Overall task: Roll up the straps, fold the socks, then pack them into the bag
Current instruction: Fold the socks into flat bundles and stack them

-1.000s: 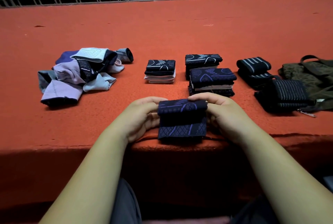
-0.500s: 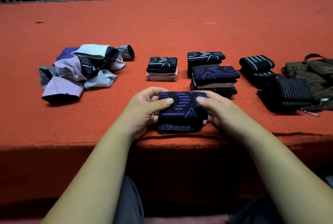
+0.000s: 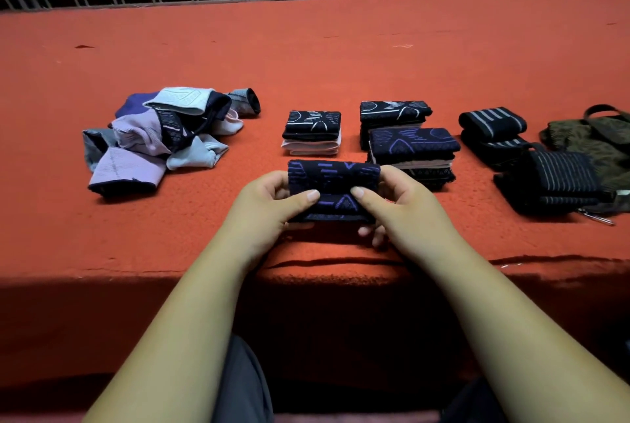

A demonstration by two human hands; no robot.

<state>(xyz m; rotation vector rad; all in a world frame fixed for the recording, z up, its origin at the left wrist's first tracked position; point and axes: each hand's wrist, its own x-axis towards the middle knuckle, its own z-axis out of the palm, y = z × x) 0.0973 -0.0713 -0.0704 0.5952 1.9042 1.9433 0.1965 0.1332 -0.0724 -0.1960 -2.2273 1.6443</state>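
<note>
since half a second ago both hands have carried the sock farther from the table edge, toward the folded stacks. left hand and right hand pinch the folded sock at its two ends, thumbs on top, fingers curled underneath and mostly hidden. whether its underside touches the table i cannot tell. just beyond the grip sit the stacks, the right one partly behind the right hand's fingers. well left of the grip lies a loose pile. right of it are rolled straps and the bag, cut off by the frame edge; a small clip beside it is hard to make out.
</note>
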